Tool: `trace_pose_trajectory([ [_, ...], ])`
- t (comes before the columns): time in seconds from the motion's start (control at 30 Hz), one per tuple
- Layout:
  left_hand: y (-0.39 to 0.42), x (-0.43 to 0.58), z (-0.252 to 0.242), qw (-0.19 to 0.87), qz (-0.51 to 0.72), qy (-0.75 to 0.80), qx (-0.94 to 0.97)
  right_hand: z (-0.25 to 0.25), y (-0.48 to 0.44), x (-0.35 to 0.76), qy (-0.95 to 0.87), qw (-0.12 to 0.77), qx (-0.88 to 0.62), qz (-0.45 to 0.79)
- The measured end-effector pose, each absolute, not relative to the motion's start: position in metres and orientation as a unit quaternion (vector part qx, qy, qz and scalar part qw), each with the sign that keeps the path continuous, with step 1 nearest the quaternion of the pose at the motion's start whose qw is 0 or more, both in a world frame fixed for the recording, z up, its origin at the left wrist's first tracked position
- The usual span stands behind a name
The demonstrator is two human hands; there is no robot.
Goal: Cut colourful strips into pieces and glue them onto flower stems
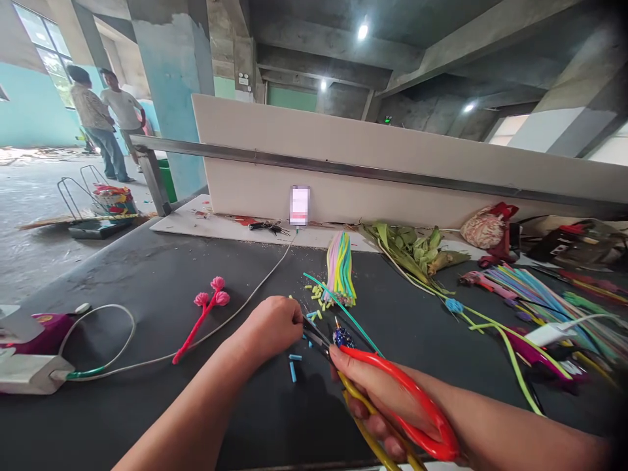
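Note:
My right hand (377, 392) grips a pair of scissors (417, 392) with one red and one yellow handle, its blades pointing up and left. At the blade tips, my left hand (275, 327) is closed, fingers pinched; what it holds is too small to make out. A thin teal stem (346, 311) runs past the blades toward the scissors. Beside the blades lies a dark blue shiny object (343, 337). Short light blue cut pieces (293, 371) and yellow-green bits (321, 302) are scattered near my left hand. Behind them is a bundle of pastel stems (340, 268).
A pink flower-like piece (196, 320) and a white cable (245, 297) lie at left. A phone (299, 205) leans on the white panel (392, 196). Green leaves (417, 248) and colored stems (554, 307) are at right. Two people (108, 111) stand far left.

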State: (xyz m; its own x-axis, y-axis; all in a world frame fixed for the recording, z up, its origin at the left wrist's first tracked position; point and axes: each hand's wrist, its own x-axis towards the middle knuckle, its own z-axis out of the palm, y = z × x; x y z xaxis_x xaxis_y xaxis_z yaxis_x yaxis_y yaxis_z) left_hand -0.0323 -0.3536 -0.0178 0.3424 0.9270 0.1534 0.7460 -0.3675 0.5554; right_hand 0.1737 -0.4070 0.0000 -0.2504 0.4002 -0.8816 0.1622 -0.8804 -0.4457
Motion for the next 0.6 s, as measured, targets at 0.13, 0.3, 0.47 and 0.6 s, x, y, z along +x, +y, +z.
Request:
trace_pose_trajectory([
  [0.13, -0.352, -0.031, -0.021, 0.192, 0.22, 0.522, 0.801, 0.01, -0.407, 0.165, -0.211, 0.066, -0.605, 0.764],
  [0.3, -0.351, -0.033, -0.019, 0.196, 0.2, 0.524, 0.804, 0.02, -0.414, 0.151, -0.286, 0.069, -0.665, 0.686],
  [0.47, -0.352, -0.035, -0.018, 0.194, 0.185, 0.523, 0.81, 0.025, -0.415, 0.146, -0.321, 0.052, -0.671, 0.666],
  [0.6, -0.353, -0.034, -0.018, 0.193, 0.165, 0.524, 0.813, 0.029, -0.411, 0.147, -0.288, 0.036, -0.665, 0.688],
])
